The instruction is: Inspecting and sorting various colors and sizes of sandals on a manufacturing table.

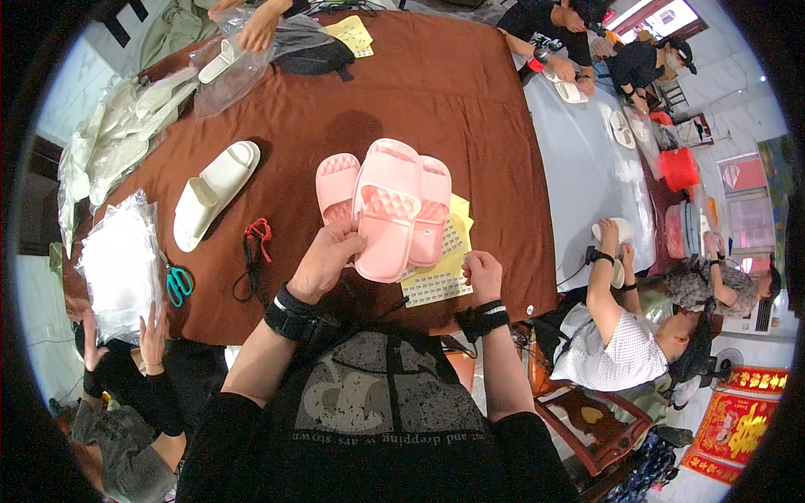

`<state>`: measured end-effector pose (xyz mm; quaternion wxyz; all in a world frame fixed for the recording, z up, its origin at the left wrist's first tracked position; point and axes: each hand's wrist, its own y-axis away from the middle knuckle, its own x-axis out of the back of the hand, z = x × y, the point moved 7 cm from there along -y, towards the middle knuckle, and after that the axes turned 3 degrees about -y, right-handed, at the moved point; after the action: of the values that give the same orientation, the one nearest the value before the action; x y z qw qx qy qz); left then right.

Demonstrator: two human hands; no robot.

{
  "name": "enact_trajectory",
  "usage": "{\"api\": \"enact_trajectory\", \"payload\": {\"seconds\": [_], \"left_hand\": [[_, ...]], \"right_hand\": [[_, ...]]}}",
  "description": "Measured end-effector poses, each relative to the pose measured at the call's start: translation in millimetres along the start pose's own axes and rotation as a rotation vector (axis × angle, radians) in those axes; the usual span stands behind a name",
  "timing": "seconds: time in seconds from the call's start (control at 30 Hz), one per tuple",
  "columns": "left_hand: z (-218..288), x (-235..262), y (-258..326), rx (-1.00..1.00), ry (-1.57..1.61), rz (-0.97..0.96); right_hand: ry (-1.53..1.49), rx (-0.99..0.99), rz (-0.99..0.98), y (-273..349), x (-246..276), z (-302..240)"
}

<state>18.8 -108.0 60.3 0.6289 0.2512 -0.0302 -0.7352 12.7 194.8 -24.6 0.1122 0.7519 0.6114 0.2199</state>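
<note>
You are standing at a table (470,101) draped in a brown cloth, with other people working around it and at a pale table (587,184) on your right.

Your left hand (323,261) is closing its fingers (348,243) around the lower edge of a pink slipper (387,214), thumb on top, holding it raised above the cloth with its quilted footbed facing you. Two more pink slippers are lying just behind and beside it: one (335,186) to its left and one (432,210) to its right, both partly covered by the one you are gripping. Your right hand (484,275) is hovering just below the right slipper, fingers curled loosely and gripping nothing, over yellow sticker sheets (436,281) that are lying under the slippers.

Farther left, a red and black cord (254,251) and teal-handled scissors (178,285) are lying on the cloth, and a pair of white slippers (214,193) is resting beyond them. A stack of clear plastic bags (122,260) is sitting at the table's left edge; bagged white slippers (126,126) are piling up at the far left. Across from you, another person's hand (256,33) is slipping a white slipper into a clear bag (226,71).
</note>
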Motion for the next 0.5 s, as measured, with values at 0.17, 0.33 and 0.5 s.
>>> {"api": "enact_trajectory", "payload": {"seconds": [0.17, 0.33, 0.5], "left_hand": [[-6.7, 0.7, -2.4, 0.011, -0.061, -0.016], [-4.0, 2.3, 1.0, 0.012, -0.047, 0.005], [-1.1, -0.2, 1.5, 0.024, -0.062, -0.022]], "right_hand": [[0.465, 0.360, 0.069, -17.5, 9.4, 10.9], [0.861, 0.358, 0.106, -16.0, -4.6, -3.9], [0.913, 0.228, 0.127, -20.6, 0.8, 2.2]]}}
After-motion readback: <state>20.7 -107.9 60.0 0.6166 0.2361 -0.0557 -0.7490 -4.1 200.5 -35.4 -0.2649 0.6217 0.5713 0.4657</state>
